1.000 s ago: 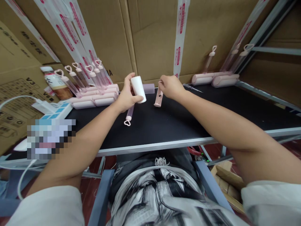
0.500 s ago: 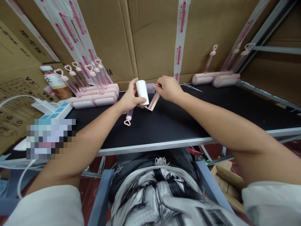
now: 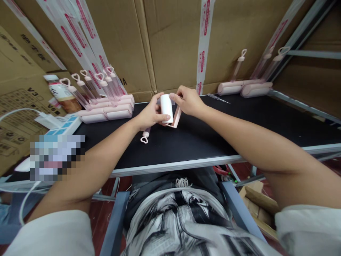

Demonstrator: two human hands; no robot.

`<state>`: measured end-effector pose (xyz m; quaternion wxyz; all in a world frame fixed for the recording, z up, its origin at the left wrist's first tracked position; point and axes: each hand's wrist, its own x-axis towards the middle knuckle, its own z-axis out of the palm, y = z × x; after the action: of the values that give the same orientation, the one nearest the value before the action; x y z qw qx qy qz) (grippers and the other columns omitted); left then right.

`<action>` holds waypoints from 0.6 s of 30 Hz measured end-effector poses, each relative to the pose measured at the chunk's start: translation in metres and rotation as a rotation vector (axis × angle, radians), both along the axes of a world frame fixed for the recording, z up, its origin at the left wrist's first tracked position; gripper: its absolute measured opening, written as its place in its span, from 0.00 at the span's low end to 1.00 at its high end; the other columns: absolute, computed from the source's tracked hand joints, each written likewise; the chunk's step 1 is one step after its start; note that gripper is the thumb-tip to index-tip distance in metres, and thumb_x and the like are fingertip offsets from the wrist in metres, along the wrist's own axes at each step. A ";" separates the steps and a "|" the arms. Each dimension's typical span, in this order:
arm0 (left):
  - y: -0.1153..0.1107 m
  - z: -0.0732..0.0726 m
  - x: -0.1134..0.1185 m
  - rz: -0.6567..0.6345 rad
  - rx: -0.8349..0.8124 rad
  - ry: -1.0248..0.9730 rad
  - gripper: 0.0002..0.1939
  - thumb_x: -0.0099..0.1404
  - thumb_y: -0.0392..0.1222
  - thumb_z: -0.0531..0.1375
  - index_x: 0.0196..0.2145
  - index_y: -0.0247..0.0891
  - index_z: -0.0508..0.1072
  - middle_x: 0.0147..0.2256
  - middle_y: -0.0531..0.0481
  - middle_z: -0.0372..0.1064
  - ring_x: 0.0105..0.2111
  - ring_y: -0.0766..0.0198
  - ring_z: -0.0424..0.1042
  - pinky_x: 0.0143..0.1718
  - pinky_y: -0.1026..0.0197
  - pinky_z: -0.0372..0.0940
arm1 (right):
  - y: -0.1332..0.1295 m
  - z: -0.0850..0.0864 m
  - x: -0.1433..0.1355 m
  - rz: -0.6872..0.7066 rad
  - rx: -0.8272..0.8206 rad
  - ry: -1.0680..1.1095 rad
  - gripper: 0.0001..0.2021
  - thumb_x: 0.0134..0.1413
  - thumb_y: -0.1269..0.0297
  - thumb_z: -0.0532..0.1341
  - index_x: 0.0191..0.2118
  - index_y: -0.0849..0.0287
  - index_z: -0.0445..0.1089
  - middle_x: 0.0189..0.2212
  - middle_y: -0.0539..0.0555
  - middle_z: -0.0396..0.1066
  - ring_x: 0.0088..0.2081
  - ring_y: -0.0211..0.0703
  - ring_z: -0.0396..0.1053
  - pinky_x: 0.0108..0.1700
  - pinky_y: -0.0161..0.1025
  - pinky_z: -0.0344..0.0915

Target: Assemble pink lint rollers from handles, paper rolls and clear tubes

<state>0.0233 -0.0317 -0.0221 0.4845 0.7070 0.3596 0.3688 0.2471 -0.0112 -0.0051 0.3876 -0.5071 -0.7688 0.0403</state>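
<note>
My left hand (image 3: 152,114) is closed around a white roll (image 3: 167,108), which looks like a lint roller's refill, with the thumb across its lower end. My right hand (image 3: 189,101) pinches a thin pink angled frame (image 3: 177,115), and its thumb reaches the upper end of the roll. The frame stands along the roll's right side and runs under its lower end. Below my left hand, a handle with a pink heart-shaped loop (image 3: 144,139) lies on the black table; its other end is hidden by the hand. A pale translucent piece behind the roll is mostly covered.
Several pink lint rollers (image 3: 119,111) with upright clear handles stand at the left, and more (image 3: 257,89) at the right. A thin screwdriver-like tool (image 3: 218,99) lies at the back. A drink bottle (image 3: 62,93) and white power strip (image 3: 65,124) stand left. Cardboard (image 3: 173,46) walls the table's back.
The white roll has shifted slightly right and down, closer against the pink frame. My right thumb has moved from the frame onto the roll's upper end.
</note>
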 end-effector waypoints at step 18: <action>-0.012 0.001 0.018 0.170 0.333 0.130 0.30 0.62 0.53 0.71 0.54 0.42 0.63 0.49 0.46 0.72 0.48 0.54 0.75 0.48 0.51 0.73 | -0.002 -0.014 -0.022 0.358 -0.178 0.581 0.31 0.65 0.25 0.56 0.34 0.52 0.58 0.30 0.50 0.64 0.32 0.42 0.66 0.35 0.43 0.68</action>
<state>0.0410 -0.0439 -0.0210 0.3038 0.7669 0.3825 0.4162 0.2250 -0.0137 -0.0193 0.5311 -0.3633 -0.6967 0.3171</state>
